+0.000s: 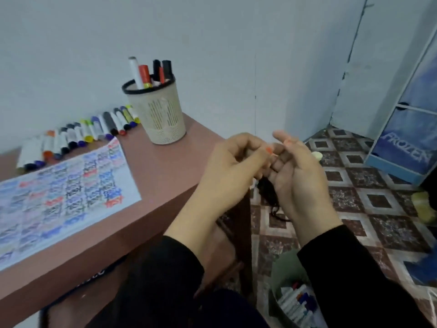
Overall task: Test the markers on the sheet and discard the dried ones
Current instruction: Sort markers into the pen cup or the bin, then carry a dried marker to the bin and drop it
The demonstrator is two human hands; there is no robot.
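Both hands meet past the surface edge: the left hand curls its fingers against the right hand, whose fingers lie relaxed. Whether anything is pinched, I cannot tell. Markers stand in the cup. Best take one, scribble firmly on the sheet, and discard it if faint.

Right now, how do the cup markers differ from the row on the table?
The cup markers stand upright in the cup and are only a few. The row lies flat on the table, side by side, with many more. Both sets look capped.
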